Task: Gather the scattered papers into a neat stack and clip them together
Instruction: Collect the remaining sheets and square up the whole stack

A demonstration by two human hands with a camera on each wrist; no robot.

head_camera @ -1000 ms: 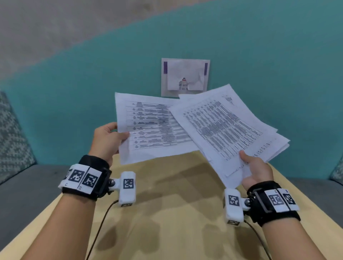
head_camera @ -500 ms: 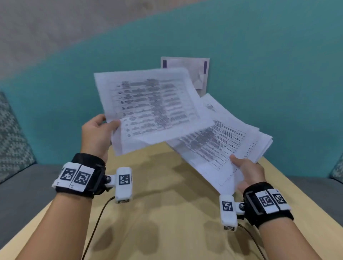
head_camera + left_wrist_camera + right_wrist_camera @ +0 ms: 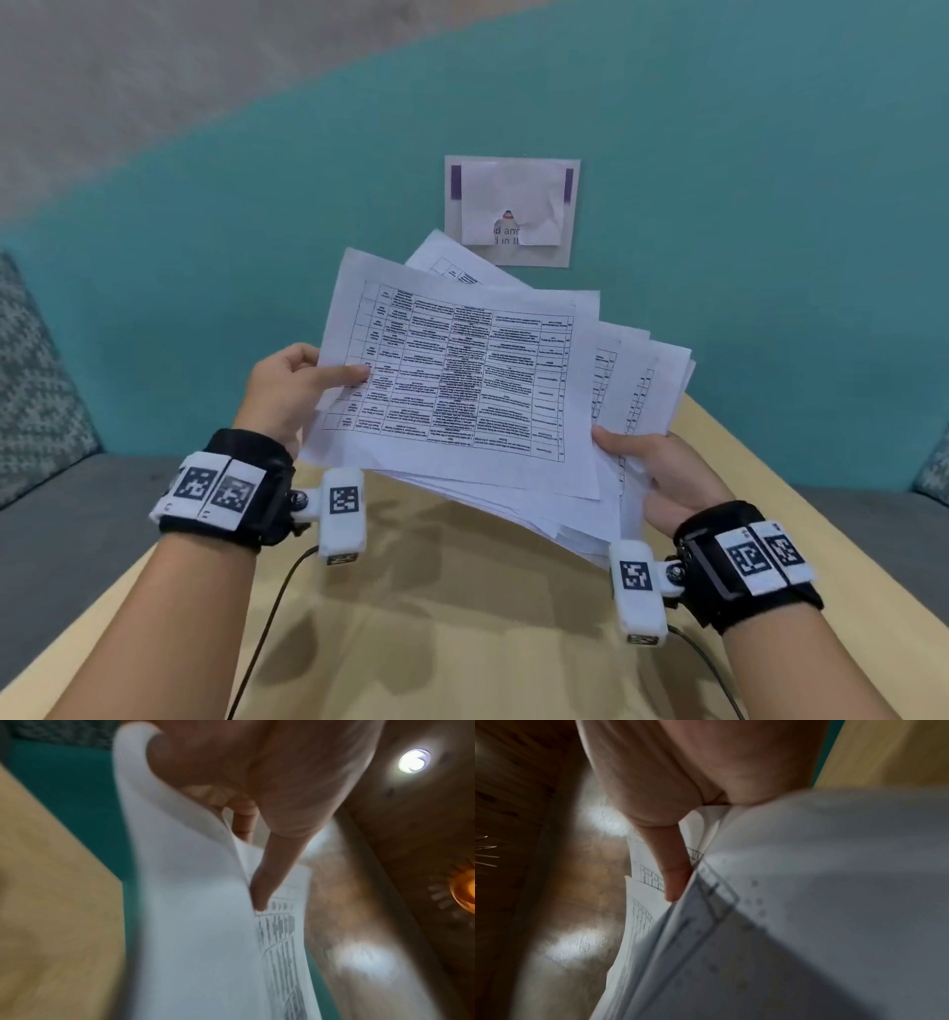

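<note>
Since the earlier frame, the sheet that the left hand [image 3: 287, 395] was carrying apart has come down onto the bundle in the right hand [image 3: 662, 473], so the papers [image 3: 462, 380] now form one fanned pile held in the air above the far part of the worktop [image 3: 462, 616], below a notice [image 3: 513, 210] on the teal wall. From the head view, the left hand pinches the pile's left edge with its thumb on the printed top sheet, and the right hand clamps the near right corner; the sheets are splayed, their corners jutting far and right, and no clip can be seen. At the left wrist, though blurred, the thumb [image 3: 267, 882] presses down on the print while the fingers curl beneath the sheets [image 3: 195, 923]. At the right wrist, the thumb [image 3: 675, 874] lies between offset layers of the pile [image 3: 808, 902], so the grip traps the misalignment. To do this step well, I would loosen both grips slightly, stand the pile on its long edge on the worktop and tap it square, then turn and tap the short edge, before looking for the clip.
</note>
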